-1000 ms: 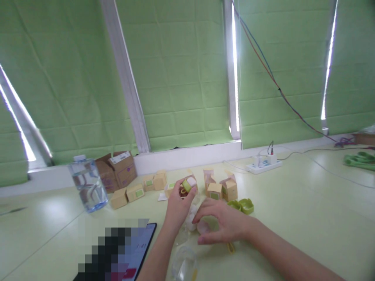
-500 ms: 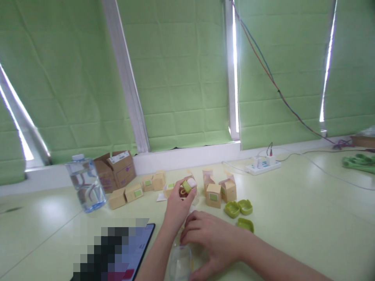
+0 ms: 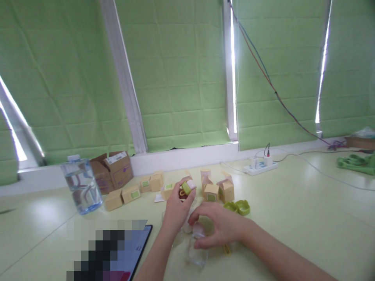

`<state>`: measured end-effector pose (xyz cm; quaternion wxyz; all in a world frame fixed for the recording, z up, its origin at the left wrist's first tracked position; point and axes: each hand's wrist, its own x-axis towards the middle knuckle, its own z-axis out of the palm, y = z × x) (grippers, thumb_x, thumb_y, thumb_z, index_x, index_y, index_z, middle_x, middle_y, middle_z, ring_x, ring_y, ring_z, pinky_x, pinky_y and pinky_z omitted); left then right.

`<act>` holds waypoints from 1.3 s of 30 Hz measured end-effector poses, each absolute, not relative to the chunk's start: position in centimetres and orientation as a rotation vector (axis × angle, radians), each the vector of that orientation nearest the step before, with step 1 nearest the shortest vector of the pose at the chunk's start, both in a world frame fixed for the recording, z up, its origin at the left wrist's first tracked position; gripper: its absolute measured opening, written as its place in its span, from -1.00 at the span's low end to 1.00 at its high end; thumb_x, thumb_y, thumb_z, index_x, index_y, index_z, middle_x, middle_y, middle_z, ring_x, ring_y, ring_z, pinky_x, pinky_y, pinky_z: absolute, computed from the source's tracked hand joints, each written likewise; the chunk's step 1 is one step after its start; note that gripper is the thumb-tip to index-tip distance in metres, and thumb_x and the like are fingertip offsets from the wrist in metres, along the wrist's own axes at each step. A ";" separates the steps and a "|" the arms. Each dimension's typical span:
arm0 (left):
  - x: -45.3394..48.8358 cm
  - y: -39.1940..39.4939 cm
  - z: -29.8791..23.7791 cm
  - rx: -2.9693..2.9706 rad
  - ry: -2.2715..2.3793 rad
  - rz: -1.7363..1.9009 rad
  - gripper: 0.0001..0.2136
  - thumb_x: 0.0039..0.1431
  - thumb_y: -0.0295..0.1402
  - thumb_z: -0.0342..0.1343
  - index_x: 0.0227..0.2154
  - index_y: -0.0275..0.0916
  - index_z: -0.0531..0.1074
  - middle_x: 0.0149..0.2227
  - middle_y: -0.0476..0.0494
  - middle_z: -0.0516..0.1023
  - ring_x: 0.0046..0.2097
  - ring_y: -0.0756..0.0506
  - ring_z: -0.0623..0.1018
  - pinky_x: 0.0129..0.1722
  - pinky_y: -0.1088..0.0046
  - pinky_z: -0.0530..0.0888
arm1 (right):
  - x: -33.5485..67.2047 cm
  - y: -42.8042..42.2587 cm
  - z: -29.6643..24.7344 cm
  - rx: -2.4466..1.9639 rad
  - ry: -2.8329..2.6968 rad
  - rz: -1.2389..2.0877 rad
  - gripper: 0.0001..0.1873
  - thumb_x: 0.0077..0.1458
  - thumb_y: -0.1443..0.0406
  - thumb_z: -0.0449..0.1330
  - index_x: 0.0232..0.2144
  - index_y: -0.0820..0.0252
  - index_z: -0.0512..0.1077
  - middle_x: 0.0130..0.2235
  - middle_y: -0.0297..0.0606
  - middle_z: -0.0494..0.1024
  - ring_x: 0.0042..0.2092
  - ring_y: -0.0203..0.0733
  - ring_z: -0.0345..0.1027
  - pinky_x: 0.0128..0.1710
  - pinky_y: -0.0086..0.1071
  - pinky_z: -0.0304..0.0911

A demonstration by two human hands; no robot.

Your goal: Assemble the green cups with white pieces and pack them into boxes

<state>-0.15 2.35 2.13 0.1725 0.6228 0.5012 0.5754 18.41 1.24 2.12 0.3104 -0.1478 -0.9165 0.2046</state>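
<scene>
Raised in front of the boxes, my left hand [image 3: 179, 207] is closed on a small green-and-white piece [image 3: 188, 187], pinched between thumb and fingers. My right hand [image 3: 221, 224] curves over a clear plastic container [image 3: 197, 253], its thumb lying against the container and the fingers bent round the far side. A rounded, whitish part shows between those fingers; its kind is unclear. A yellow loop [image 3: 227, 249] pokes out below the right hand. Just behind that hand sit green dishes [image 3: 243, 207], partly covered by it. A small brown thing with a ring lies beyond my left fingers.
Several small tan boxes [image 3: 131, 194] with green labels stand across the table, some open on top. At left are a large water bottle [image 3: 82, 185], a cardboard carton [image 3: 115, 171] and a tablet [image 3: 140, 249]. A white power strip [image 3: 260, 168] lies at the back right.
My right hand has moved up and away from me, and the clear container has shifted right with it. It now covers one green dish. My left hand keeps its hold on the green-and-white piece.
</scene>
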 end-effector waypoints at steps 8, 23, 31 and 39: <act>-0.2 2.2 2.3 1.781 1.460 1.615 -0.57 0.10 -0.21 0.19 0.02 -0.25 0.37 -0.17 -0.17 0.57 -0.22 -0.10 0.57 -0.22 0.37 0.49 | 17.7 1.2 1.8 -0.230 -2.483 0.492 -0.71 0.03 0.10 0.32 -0.25 0.16 0.56 -0.17 -0.24 0.60 -0.11 -0.18 0.44 -0.01 -0.33 0.28; -0.4 2.3 2.2 1.756 1.460 1.624 -0.56 0.08 -0.18 0.21 0.00 -0.25 0.39 -0.23 -0.14 0.57 -0.27 -0.10 0.56 -0.30 0.41 0.48 | 16.6 0.4 1.0 -0.031 -2.556 0.320 -0.48 -0.22 0.00 0.40 -0.25 0.20 0.52 -0.25 -0.20 0.58 -0.10 -0.09 0.38 0.06 -0.30 0.22; -0.6 2.4 2.3 1.800 1.482 1.650 -0.59 0.10 -0.17 0.20 -0.03 -0.23 0.39 -0.23 -0.13 0.56 -0.25 -0.09 0.55 -0.23 0.39 0.47 | 18.9 2.9 1.8 -0.511 -2.131 0.535 -0.59 -0.07 0.18 0.36 -0.13 0.14 0.45 -0.19 -0.24 0.52 -0.19 -0.14 0.42 -0.12 -0.28 0.34; -0.1 1.9 2.8 1.743 1.303 1.651 -0.55 0.09 -0.19 0.22 0.02 -0.20 0.33 -0.18 -0.12 0.54 -0.27 -0.07 0.56 -0.26 0.42 0.50 | 19.2 4.7 1.0 -0.676 -1.975 0.554 -0.31 -0.11 0.25 0.40 0.09 0.04 0.28 -0.06 -0.22 0.46 -0.10 -0.11 0.39 -0.10 -0.21 0.34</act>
